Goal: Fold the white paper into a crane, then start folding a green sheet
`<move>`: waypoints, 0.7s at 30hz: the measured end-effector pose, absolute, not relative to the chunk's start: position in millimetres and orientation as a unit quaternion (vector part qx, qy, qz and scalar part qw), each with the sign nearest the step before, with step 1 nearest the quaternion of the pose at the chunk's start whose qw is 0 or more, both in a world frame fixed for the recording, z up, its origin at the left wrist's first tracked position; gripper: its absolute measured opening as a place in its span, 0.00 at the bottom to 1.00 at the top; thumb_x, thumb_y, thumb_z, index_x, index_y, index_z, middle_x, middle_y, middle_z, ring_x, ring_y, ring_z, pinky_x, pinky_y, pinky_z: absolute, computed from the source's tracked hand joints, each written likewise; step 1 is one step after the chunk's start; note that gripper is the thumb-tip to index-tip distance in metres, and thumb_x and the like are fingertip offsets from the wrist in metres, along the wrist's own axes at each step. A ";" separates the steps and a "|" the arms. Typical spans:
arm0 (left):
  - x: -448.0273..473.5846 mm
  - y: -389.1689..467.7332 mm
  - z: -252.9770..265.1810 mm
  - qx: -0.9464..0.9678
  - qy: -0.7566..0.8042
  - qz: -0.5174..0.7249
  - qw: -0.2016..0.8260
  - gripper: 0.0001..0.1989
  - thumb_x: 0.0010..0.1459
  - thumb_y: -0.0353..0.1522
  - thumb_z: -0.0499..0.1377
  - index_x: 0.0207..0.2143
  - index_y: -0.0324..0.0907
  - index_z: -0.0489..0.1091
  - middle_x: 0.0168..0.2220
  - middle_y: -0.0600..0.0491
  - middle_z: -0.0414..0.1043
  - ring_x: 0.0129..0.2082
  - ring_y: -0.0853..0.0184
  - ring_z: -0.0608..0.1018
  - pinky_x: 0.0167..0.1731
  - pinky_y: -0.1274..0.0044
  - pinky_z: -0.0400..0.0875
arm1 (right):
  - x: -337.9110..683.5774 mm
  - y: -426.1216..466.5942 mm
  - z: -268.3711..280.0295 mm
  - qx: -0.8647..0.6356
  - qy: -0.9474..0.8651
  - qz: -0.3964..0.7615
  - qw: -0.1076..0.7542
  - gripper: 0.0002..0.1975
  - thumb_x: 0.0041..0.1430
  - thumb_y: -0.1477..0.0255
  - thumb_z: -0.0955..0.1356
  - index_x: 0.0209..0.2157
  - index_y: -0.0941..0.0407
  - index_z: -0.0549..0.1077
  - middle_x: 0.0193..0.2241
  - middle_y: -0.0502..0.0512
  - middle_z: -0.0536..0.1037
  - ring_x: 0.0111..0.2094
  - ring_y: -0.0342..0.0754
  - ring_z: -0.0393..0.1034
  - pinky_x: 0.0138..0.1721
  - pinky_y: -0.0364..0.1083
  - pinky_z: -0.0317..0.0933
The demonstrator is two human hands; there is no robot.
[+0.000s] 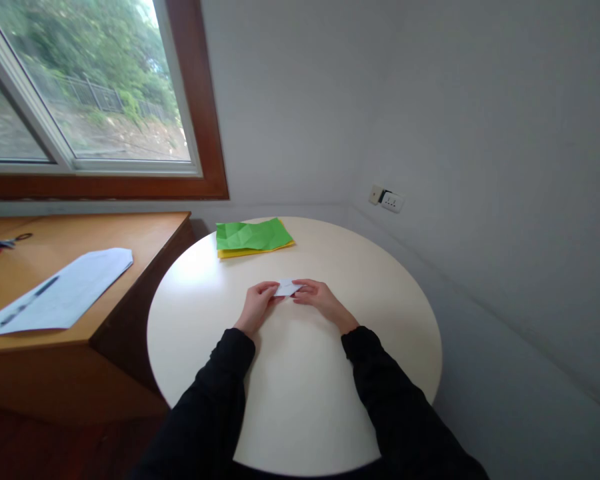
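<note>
A small piece of folded white paper (287,288) is held between my two hands, just above or on the round white table (310,387); I cannot tell which. My left hand (258,303) pinches its left edge between thumb and fingers. On the opposite edge, my right hand (324,299) grips the paper with its fingers closed. Parts of the paper are covered by my fingertips. Beyond my hands, creased green paper (253,235) lies over yellow paper (240,253) near the table's far edge.
To the left stands a wooden desk (125,230) bearing white sheets (80,283), a dark pen (30,301) and scissors (10,243). A window (115,87) is above it. The wall on the right carries a power socket (393,201) close to the table.
</note>
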State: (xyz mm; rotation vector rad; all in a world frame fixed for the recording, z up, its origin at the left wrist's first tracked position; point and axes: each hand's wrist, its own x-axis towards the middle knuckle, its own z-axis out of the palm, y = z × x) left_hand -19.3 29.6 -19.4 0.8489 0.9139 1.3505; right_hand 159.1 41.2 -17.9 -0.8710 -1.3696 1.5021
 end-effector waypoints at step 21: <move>-20.1 -11.5 -10.9 0.444 0.395 0.545 0.591 0.18 0.36 0.35 0.71 0.30 0.34 0.75 0.31 0.46 0.78 0.34 0.65 0.78 0.43 0.71 0.69 | 143.7 14.2 -23.1 -0.355 -0.521 0.600 0.492 0.16 0.37 0.65 0.76 0.30 0.58 0.78 0.31 0.54 0.79 0.34 0.47 0.74 0.46 0.52 0.67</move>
